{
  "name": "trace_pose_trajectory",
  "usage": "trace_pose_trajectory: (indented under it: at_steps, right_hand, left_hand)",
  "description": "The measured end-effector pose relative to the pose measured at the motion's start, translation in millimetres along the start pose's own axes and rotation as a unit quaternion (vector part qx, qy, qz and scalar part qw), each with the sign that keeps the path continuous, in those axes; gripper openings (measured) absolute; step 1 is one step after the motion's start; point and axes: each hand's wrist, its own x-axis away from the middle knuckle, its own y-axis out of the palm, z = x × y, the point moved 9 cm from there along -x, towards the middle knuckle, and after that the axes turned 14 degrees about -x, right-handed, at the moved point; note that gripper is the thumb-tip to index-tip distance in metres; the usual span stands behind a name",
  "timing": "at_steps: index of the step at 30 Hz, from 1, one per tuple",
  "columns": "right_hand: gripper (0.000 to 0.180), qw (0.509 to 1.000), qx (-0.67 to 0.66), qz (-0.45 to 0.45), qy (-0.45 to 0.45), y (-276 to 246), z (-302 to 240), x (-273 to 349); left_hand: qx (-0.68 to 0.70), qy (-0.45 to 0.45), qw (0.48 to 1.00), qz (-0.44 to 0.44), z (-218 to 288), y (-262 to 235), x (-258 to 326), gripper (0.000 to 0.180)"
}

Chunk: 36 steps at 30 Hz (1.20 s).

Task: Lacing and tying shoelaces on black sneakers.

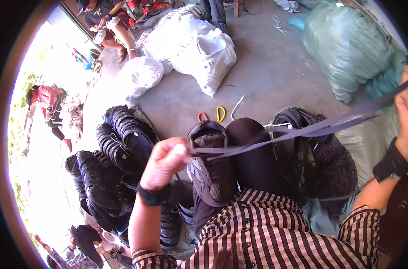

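- Small pale labels (124,156) sit on the stacked black shoes (134,145); any writing is too small to read.
- A white sack (213,58) and a translucent green bag (347,49) bulge on the floor (262,85), contents unclear.
- The left hand (163,161), fingers clenched, grips flat dark laces (275,138) over the grey sneaker (213,172) on the lap.
- The right hand (407,103), blurred near the rim, seems to grasp their far end.

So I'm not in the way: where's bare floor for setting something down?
Mostly bare grey floor lies between the white sacks and the green bag. Crowded: black shoes left of the knees, dark strands right; grey laces stretch between left hand and right hand.
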Motion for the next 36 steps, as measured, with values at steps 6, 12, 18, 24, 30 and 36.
trace_pose_trajectory:
  at_steps: [6,12,18,24,30,36]
  right_hand:
    - [0.016,0.976,-0.132,0.170,-0.027,-179,5,5]
    - [0.006,0.773,0.543,0.327,0.038,-265,80,38]
    - [0.020,0.897,0.393,0.065,0.192,-167,298,20]
    - [0.006,0.794,0.548,-0.158,0.210,-112,358,40]
    - [0.012,0.761,0.618,-0.136,0.141,-107,359,46]
    - [0.011,0.758,0.630,-0.123,0.118,-110,358,46]
  left_hand:
    - [0.250,0.125,0.919,0.277,-7,-128,60,0.018]
    - [0.232,0.007,0.773,0.591,-88,-270,190,0.019]
    - [0.272,-0.036,0.770,0.576,-139,-313,240,0.024]
    - [-0.148,-0.024,0.880,0.451,-52,-119,88,0.021]
    - [-0.164,0.015,0.939,0.300,-61,-25,33,0.015]
    - [-0.249,-0.023,0.943,0.218,-79,-2,31,0.019]
